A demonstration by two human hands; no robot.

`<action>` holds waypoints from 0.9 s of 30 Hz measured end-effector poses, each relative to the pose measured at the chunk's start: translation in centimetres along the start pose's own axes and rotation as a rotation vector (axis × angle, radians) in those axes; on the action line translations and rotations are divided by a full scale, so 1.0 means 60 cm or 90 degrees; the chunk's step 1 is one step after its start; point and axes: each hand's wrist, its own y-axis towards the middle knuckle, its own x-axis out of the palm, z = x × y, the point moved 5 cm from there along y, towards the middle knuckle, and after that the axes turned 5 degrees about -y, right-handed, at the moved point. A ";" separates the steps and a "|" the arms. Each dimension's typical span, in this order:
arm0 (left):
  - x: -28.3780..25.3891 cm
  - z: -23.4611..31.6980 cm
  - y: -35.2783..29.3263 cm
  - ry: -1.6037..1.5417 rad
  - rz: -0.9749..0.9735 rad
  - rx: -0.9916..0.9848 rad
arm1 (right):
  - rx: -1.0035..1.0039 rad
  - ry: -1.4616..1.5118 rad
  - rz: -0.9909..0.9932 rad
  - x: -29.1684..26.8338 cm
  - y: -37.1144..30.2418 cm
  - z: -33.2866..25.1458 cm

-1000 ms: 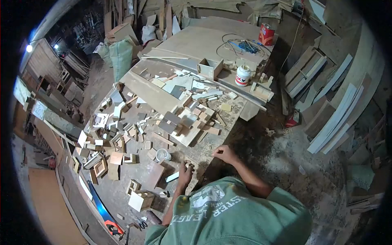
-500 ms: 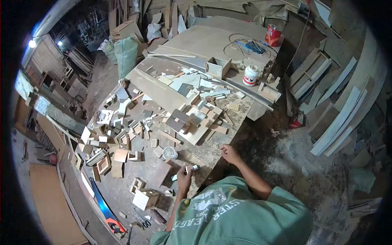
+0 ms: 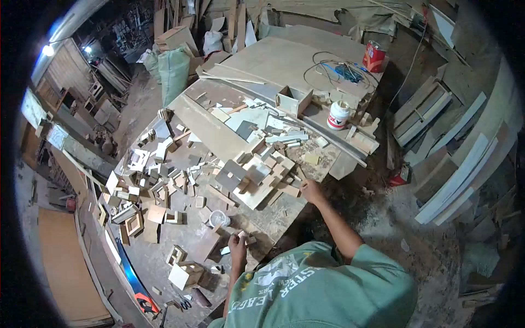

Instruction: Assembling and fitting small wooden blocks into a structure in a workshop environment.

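Note:
My left hand (image 3: 237,250) is over the near part of the workbench, closed round a small pale wooden block (image 3: 250,239). Close to it lie a flat brown board (image 3: 206,244) and a round white tub (image 3: 219,219). My right hand (image 3: 312,192) is at the bench's right edge, fingers drawn together; whatever they hold is too small to make out. Beside its fingertips lies a wooden strip (image 3: 289,189), part of a pile of small blocks on a pale board (image 3: 255,198). A small wooden box (image 3: 186,275) stands left of my left hand.
Many wood offcuts (image 3: 158,194) cover the bench's left side. A handsaw (image 3: 131,273) with an orange handle lies along the left edge, scissors (image 3: 186,304) near it. Farther off stand a white jar (image 3: 338,115), an open wooden box (image 3: 293,101) and a red can (image 3: 373,57).
My right hand has moved forward to the wooden strips at the bench edge. My left hand still holds the small block and has shifted slightly. The view has tilted a little.

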 end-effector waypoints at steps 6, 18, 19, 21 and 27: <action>0.088 -0.019 0.034 0.007 0.003 -0.087 | 0.024 -0.125 -0.059 -0.023 0.059 0.022; 0.197 -0.016 0.049 0.041 0.129 0.044 | -0.080 -0.111 -0.124 -0.038 0.106 -0.004; 0.201 -0.018 0.047 0.041 0.129 0.043 | -0.035 -0.110 -0.163 -0.045 0.111 0.002; 0.204 -0.015 0.046 0.161 0.140 0.051 | -0.050 -0.115 -0.135 -0.046 0.119 0.024; 0.218 0.006 0.066 0.353 0.153 0.119 | -0.059 0.143 -0.234 -0.071 0.112 0.027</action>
